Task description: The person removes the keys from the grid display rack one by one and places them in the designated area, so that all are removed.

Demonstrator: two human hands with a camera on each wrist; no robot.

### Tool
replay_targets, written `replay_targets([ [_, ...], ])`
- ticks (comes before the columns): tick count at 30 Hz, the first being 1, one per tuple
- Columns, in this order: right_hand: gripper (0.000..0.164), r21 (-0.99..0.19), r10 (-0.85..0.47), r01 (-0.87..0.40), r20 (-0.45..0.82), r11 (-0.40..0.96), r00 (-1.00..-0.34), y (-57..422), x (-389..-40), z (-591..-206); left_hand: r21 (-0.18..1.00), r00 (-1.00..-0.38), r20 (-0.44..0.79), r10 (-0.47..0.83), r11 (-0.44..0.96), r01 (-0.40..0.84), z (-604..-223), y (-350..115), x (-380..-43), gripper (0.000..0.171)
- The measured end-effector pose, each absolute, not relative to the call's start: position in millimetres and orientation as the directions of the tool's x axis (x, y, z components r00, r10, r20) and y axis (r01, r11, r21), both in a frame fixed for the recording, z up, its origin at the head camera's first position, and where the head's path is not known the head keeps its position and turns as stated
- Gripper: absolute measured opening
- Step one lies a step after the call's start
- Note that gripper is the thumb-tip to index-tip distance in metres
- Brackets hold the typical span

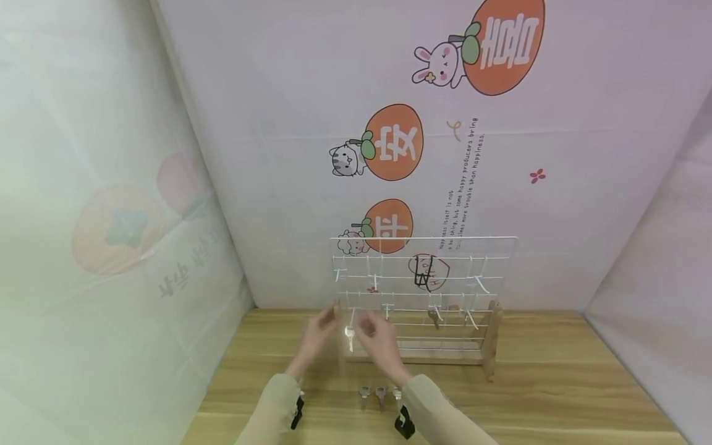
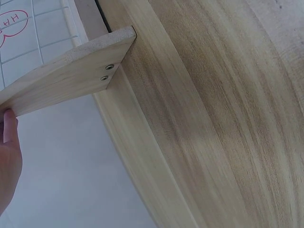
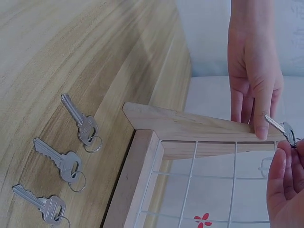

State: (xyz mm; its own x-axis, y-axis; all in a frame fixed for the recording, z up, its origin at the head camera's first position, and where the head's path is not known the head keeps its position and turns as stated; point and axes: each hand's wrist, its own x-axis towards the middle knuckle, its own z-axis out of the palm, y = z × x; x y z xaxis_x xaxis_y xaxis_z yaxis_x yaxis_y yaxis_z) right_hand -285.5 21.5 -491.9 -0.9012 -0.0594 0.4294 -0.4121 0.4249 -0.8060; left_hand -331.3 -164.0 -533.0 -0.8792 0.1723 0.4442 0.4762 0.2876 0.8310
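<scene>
A white wire grid rack [image 1: 423, 237] with hooks and wooden side supports stands on the table. My left hand [image 1: 319, 330] grips the rack's left side support [image 3: 190, 121], thumb on one face and fingers on the other. Fingers of my right hand [image 1: 381, 343] pinch a silver key [image 3: 284, 127] near its ring end, in front of the grid by a lower left hook. In the head view this key [image 1: 350, 339] points downward; whether its ring is on the hook I cannot tell. The left wrist view shows only part of the left hand [image 2: 8, 164].
Several silver keys with rings, one of them this key [image 3: 59, 159], lie in a row before the rack. Another key [image 1: 434, 318] hangs from a hook farther right. A black wire piece [image 1: 423, 273] is on the grid. Printed cloth [image 1: 289, 185] surrounds the table.
</scene>
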Motion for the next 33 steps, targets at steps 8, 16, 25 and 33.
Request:
replay_targets([
  [8, 0.010, -0.830, -0.079, -0.389, 0.392, 0.400, -0.917, 26.7, -274.0, -485.6, 0.905, -0.944, 0.300, 0.134, 0.273, 0.326, -525.4, -161.7, -326.7, 0.053],
  [16, 0.015, -0.829, -0.103, -0.402, 0.395, 0.389, -0.913, 33.3, -264.7, -483.0, 0.906, -0.946, 0.305, 0.107, 0.275, 0.323, -524.3, -159.5, -327.2, 0.051],
  [25, 0.008, -0.859, -0.110, -0.345, 0.328, 0.378, -0.938, 55.4, -258.6, -497.7, 0.889, -0.946, 0.310, 0.093, 0.324, 0.323, -523.0, -159.1, -325.3, 0.048],
  [33, 0.006, -0.877, -0.042, -0.277, 0.284, 0.393, -0.958, 79.7, -255.8, -516.4, 0.889, -0.945, 0.310, 0.105, 0.321, 0.328, -525.3, -161.1, -326.4, 0.049],
])
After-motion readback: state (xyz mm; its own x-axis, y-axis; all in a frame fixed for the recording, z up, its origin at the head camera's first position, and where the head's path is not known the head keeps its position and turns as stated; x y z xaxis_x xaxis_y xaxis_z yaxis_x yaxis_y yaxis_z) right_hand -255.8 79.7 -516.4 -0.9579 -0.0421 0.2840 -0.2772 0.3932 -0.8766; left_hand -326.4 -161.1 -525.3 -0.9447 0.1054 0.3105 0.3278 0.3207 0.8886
